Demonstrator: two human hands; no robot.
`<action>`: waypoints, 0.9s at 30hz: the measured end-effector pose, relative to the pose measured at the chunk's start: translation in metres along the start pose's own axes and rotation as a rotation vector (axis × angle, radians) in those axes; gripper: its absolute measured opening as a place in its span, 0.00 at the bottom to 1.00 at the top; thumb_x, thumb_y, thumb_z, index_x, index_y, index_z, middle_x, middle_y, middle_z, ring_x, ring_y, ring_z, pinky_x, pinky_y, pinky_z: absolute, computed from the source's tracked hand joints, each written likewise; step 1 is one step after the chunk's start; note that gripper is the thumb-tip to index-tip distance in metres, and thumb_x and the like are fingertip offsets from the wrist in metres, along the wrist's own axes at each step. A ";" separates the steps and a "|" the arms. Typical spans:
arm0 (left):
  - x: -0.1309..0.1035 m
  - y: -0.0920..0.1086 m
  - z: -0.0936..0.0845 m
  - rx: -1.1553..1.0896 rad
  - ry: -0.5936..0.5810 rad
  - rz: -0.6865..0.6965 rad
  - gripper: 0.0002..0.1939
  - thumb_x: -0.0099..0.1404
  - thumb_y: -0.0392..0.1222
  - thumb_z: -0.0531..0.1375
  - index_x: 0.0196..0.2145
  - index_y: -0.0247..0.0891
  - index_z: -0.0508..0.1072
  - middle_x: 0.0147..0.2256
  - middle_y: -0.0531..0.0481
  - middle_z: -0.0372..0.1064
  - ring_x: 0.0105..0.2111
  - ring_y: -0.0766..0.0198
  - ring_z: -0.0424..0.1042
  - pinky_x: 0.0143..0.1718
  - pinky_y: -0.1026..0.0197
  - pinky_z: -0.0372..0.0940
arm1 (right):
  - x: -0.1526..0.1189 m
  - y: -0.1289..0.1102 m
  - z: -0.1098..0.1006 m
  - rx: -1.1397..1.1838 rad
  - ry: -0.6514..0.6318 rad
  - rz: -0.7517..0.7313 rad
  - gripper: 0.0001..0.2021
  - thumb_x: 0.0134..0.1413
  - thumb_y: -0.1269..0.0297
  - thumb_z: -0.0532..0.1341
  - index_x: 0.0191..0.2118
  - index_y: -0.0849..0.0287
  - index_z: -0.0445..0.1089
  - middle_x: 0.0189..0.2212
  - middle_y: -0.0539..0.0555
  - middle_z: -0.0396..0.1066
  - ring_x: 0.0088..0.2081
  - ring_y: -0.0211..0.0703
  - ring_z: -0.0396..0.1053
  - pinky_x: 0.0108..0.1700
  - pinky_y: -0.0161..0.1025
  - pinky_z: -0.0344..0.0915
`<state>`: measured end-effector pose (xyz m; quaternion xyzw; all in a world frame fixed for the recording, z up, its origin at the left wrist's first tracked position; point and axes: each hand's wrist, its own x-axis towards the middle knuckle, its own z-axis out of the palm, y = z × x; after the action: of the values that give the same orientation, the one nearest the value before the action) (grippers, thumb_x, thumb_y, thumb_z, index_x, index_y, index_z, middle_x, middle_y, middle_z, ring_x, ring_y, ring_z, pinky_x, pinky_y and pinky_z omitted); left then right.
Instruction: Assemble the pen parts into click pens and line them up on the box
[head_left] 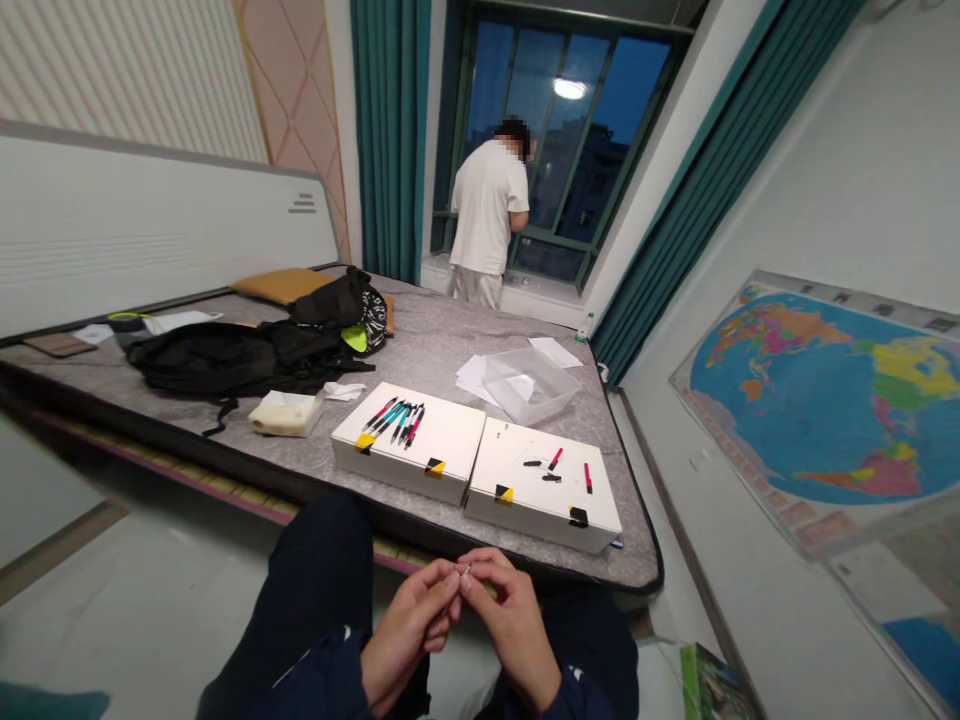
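My left hand (411, 625) and my right hand (508, 618) meet above my lap, fingertips pinched together on a tiny thin part (466, 571); what it is cannot be made out. Just beyond, on the bed edge, lie two white boxes. The left box (450, 440) carries several whole pens (396, 419). On the right box (525, 485) lie loose pen pieces (553, 462), red and black.
A clear plastic tub (529, 383) and white papers (474, 375) sit behind the boxes. Black bags (247, 355), a tissue pack (285, 412) and a yellow cushion (281, 285) lie left on the mattress. A person in a white shirt (487, 215) stands at the window. A world map (825, 400) leans at the right wall.
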<state>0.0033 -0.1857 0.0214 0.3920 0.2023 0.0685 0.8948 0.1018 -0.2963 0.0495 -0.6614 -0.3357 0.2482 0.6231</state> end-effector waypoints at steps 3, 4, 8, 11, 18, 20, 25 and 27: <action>0.002 -0.003 -0.005 0.050 -0.001 -0.002 0.19 0.57 0.54 0.69 0.32 0.37 0.69 0.20 0.61 0.59 0.15 0.79 0.40 0.17 0.68 0.33 | -0.003 -0.006 -0.001 -0.015 -0.060 -0.006 0.13 0.60 0.57 0.62 0.29 0.57 0.79 0.40 0.58 0.73 0.45 0.49 0.71 0.48 0.42 0.65; 0.002 -0.003 -0.007 0.069 -0.003 -0.003 0.20 0.57 0.55 0.69 0.32 0.37 0.69 0.20 0.61 0.59 0.15 0.78 0.40 0.17 0.68 0.33 | -0.005 -0.008 -0.002 -0.029 -0.067 -0.006 0.13 0.60 0.58 0.62 0.31 0.56 0.80 0.40 0.58 0.73 0.45 0.49 0.71 0.47 0.42 0.66; 0.001 -0.001 -0.008 0.155 0.001 0.028 0.20 0.56 0.56 0.69 0.32 0.36 0.70 0.20 0.59 0.61 0.16 0.77 0.43 0.17 0.68 0.36 | -0.010 -0.013 -0.005 -0.055 -0.097 -0.017 0.09 0.61 0.59 0.62 0.39 0.53 0.80 0.43 0.58 0.71 0.46 0.49 0.70 0.48 0.42 0.66; -0.001 0.000 -0.005 0.192 0.011 0.054 0.21 0.56 0.57 0.68 0.31 0.35 0.71 0.20 0.59 0.62 0.16 0.76 0.44 0.17 0.68 0.38 | -0.011 -0.011 -0.008 -0.019 -0.053 -0.017 0.09 0.59 0.59 0.63 0.41 0.52 0.80 0.45 0.58 0.71 0.47 0.50 0.70 0.47 0.43 0.68; -0.008 0.001 0.004 0.272 0.014 0.054 0.21 0.54 0.57 0.69 0.28 0.36 0.70 0.18 0.60 0.61 0.14 0.77 0.46 0.16 0.69 0.38 | -0.011 0.002 -0.018 0.062 0.051 -0.027 0.06 0.53 0.59 0.68 0.32 0.55 0.79 0.35 0.57 0.72 0.40 0.49 0.71 0.40 0.41 0.68; -0.009 0.001 0.007 0.288 0.002 0.050 0.21 0.55 0.57 0.69 0.28 0.36 0.69 0.18 0.60 0.61 0.14 0.77 0.46 0.16 0.69 0.38 | -0.012 0.004 -0.020 0.055 0.036 -0.037 0.06 0.53 0.60 0.68 0.32 0.56 0.79 0.34 0.56 0.72 0.39 0.48 0.71 0.41 0.41 0.67; -0.007 -0.004 0.005 0.277 -0.033 0.032 0.20 0.57 0.56 0.68 0.30 0.36 0.69 0.19 0.60 0.62 0.14 0.77 0.45 0.15 0.69 0.38 | -0.016 0.008 -0.019 0.061 0.057 -0.042 0.06 0.55 0.61 0.67 0.31 0.57 0.78 0.33 0.55 0.72 0.38 0.46 0.71 0.42 0.41 0.66; -0.006 -0.008 0.002 0.277 -0.037 0.026 0.20 0.57 0.56 0.68 0.33 0.36 0.71 0.19 0.59 0.62 0.14 0.77 0.45 0.15 0.69 0.38 | -0.017 0.008 -0.018 0.058 0.075 -0.037 0.06 0.55 0.61 0.67 0.31 0.57 0.78 0.33 0.54 0.72 0.38 0.46 0.71 0.42 0.40 0.66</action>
<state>-0.0014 -0.1942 0.0186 0.5155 0.1882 0.0445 0.8348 0.1054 -0.3213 0.0415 -0.6455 -0.3171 0.2215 0.6586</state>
